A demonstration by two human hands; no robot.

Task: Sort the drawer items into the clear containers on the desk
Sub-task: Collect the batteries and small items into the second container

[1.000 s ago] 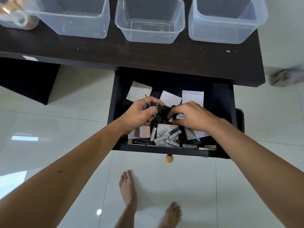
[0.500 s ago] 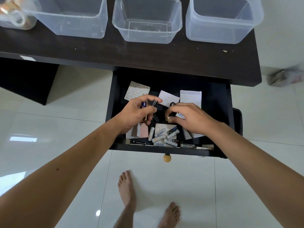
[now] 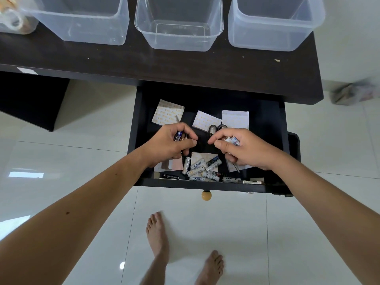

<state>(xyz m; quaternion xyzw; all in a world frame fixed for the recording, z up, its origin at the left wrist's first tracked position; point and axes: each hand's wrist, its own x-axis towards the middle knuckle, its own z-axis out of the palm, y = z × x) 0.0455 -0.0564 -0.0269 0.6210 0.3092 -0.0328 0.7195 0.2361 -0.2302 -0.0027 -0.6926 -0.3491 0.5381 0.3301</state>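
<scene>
Over the open dark wooden drawer (image 3: pixel 267 124), the left hand (image 3: pixel 170 145) and right hand (image 3: pixel 244 149) each close on small cylindrical batteries (image 3: pixel 202 167), apparently mid-gathering, and must next lift them to the clear plastic containers (image 3: pixel 178 23) on the counter (image 3: pixel 185 64).

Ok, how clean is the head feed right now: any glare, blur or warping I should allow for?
Head view: window glare on the glossy floor tiles; the bundle on the floor at far right is smeared; wide-angle bending tilts the clear containers; the drawer interior is dark, yet labels on the batteries stay readable.
</scene>
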